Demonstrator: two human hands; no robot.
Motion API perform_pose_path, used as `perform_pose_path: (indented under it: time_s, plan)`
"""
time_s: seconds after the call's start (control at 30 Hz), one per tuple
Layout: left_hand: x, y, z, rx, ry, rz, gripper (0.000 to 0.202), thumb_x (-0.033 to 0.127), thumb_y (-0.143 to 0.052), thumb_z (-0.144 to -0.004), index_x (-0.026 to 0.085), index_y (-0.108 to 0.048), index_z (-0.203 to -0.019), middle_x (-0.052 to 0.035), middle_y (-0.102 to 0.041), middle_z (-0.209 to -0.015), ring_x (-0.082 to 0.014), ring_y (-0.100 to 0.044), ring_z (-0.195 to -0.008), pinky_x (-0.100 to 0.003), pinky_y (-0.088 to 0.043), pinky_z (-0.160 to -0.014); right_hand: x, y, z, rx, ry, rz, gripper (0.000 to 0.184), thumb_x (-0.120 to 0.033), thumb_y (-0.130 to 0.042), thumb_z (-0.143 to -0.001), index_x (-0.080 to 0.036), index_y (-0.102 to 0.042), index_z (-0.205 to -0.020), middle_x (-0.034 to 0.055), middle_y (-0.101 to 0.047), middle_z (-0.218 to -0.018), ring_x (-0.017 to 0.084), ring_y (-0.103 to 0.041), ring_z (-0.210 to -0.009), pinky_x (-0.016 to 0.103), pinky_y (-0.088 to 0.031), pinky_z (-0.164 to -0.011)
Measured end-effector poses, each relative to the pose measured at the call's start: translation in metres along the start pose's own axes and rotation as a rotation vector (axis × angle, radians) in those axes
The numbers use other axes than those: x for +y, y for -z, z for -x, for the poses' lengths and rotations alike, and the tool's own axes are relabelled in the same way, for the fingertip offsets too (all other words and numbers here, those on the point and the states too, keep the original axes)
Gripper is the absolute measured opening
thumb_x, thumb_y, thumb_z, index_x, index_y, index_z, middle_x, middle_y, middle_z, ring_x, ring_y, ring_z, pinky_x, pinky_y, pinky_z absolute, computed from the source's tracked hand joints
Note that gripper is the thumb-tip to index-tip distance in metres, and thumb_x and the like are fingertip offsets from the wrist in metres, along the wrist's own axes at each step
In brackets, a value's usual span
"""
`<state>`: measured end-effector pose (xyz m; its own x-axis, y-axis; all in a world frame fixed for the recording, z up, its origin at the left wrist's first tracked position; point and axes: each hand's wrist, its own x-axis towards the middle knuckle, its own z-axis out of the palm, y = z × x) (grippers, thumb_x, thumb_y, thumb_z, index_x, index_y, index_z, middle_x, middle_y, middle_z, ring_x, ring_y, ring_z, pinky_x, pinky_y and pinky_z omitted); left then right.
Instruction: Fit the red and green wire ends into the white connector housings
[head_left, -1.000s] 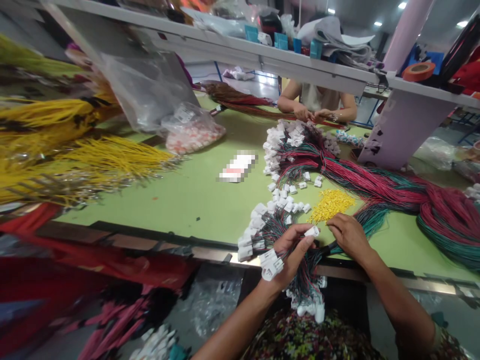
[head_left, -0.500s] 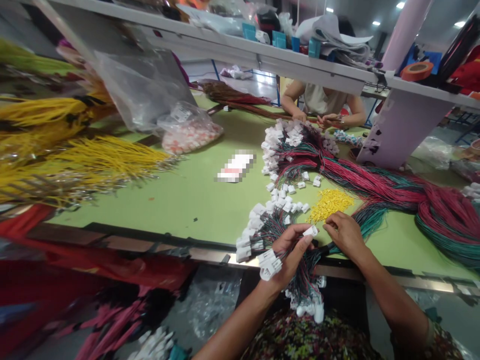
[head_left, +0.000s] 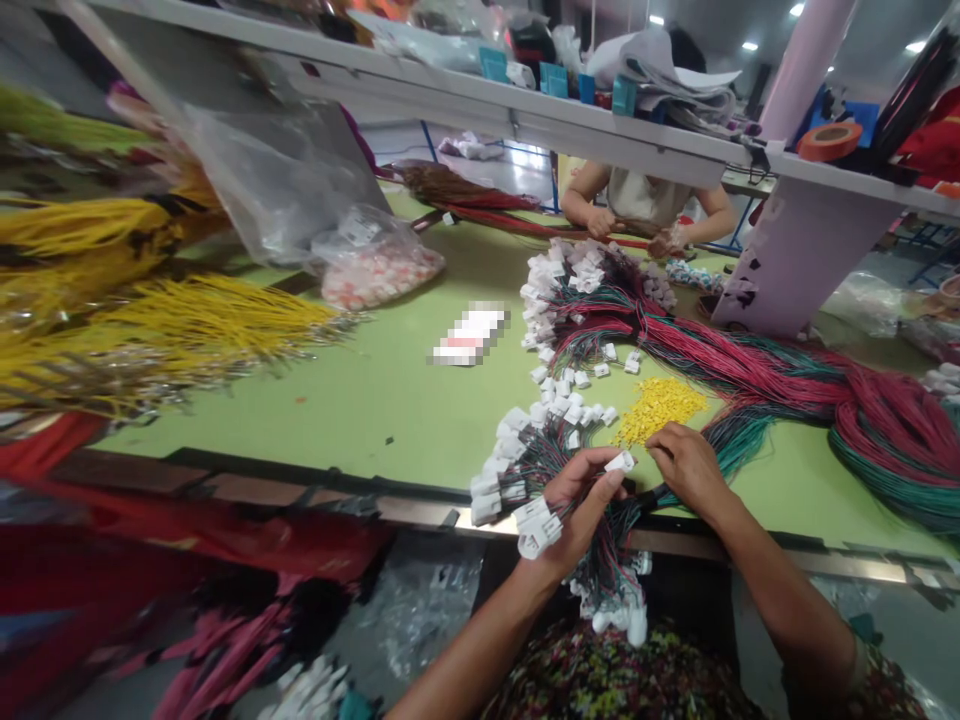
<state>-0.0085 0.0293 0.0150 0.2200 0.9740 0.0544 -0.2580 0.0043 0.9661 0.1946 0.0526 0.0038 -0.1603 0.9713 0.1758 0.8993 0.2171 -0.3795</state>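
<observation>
The front edge of the green desk (head_left: 360, 400) runs across the low part of the frame and dips toward the right. The left hand (head_left: 581, 505) is over this edge, near the lower middle. Its grip pinches one white plug (head_left: 620, 463) between thumb and finger, right of the middle. Some wires (head_left: 611, 550) with white ends hang down past the edge under it. The right hand (head_left: 690, 465) is just beside the yellow bits (head_left: 660, 408). Its fingers are bent close together, but I cannot tell if its grip pinches a bit.

A wide stretch of green shows left of the hands, reaching to the yellow wires (head_left: 225, 310) at the left. On the right, one fat bunch of red and green wires (head_left: 750, 355) takes up much room. A long shelf (head_left: 420, 95) crosses the top.

I count one white card (head_left: 472, 335), one bag (head_left: 382, 270) of small pieces, one orange tape roll (head_left: 830, 141) and one other person (head_left: 645, 195) at the far side. The yellow bits are too many to count.
</observation>
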Motion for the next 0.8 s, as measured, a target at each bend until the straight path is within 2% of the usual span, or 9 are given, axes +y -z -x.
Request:
perform_pose_path:
  time_s: [0.17, 0.37, 0.5, 0.6, 0.8]
  plan:
    - [0.0006, 0.0002, 0.0002, 0.004, 0.0, 0.003, 0.026, 0.037, -0.074, -0.086, 0.016, -0.073, -0.102, -0.006, -0.076, -0.087, -0.0163, -0.067, -0.069, -0.03, -0.054, -0.069, 0.002, -0.0009, 0.0041, 0.023, -0.012, -0.008, 0.016, -0.017, -0.059, -0.097, -0.021, -0.074, -0.097, 0.0061, -0.072, -0.095, 0.021, -0.065, -0.092, 0.03, -0.045, -0.086]
    - [-0.0007, 0.0003, -0.0004, -0.006, 0.0, 0.008, 0.025, 0.036, -0.072, -0.086, 0.017, -0.072, -0.103, -0.0055, -0.076, -0.083, -0.0171, -0.067, -0.069, -0.031, -0.054, -0.069, -0.0015, -0.0019, 0.0046, 0.036, -0.054, 0.001, 0.013, -0.032, -0.068, -0.094, -0.02, -0.071, -0.09, 0.0039, -0.069, -0.085, 0.02, -0.064, -0.082, 0.029, -0.045, -0.076]
    - [-0.0013, 0.0003, -0.0004, -0.006, 0.002, 0.013, 0.025, 0.037, -0.073, -0.086, 0.018, -0.073, -0.103, -0.0061, -0.076, -0.087, -0.0169, -0.067, -0.069, -0.032, -0.055, -0.069, -0.0033, -0.0021, 0.0019, 0.026, -0.054, 0.004, 0.008, -0.024, -0.067, -0.094, -0.021, -0.072, -0.088, 0.0035, -0.07, -0.086, 0.019, -0.064, -0.082, 0.028, -0.043, -0.076]
    - [-0.0019, 0.0007, 0.0001, -0.008, 0.008, 0.019, 0.025, 0.036, -0.073, -0.086, 0.018, -0.073, -0.103, -0.0061, -0.076, -0.088, -0.0162, -0.066, -0.07, -0.031, -0.054, -0.07, -0.0036, -0.0007, 0.0012, 0.016, -0.04, 0.005, 0.012, -0.018, -0.063, -0.094, -0.021, -0.073, -0.088, 0.0037, -0.07, -0.087, 0.019, -0.064, -0.083, 0.028, -0.043, -0.077]
    - [-0.0016, 0.0011, 0.0007, -0.002, -0.002, -0.002, 0.025, 0.036, -0.073, -0.086, 0.018, -0.073, -0.102, -0.006, -0.076, -0.087, -0.0163, -0.066, -0.069, -0.031, -0.054, -0.07, -0.004, 0.0031, 0.0009, -0.016, 0.019, 0.01, 0.014, -0.015, -0.061, -0.095, -0.022, -0.073, -0.093, 0.0049, -0.071, -0.093, 0.021, -0.064, -0.091, 0.03, -0.043, -0.084]
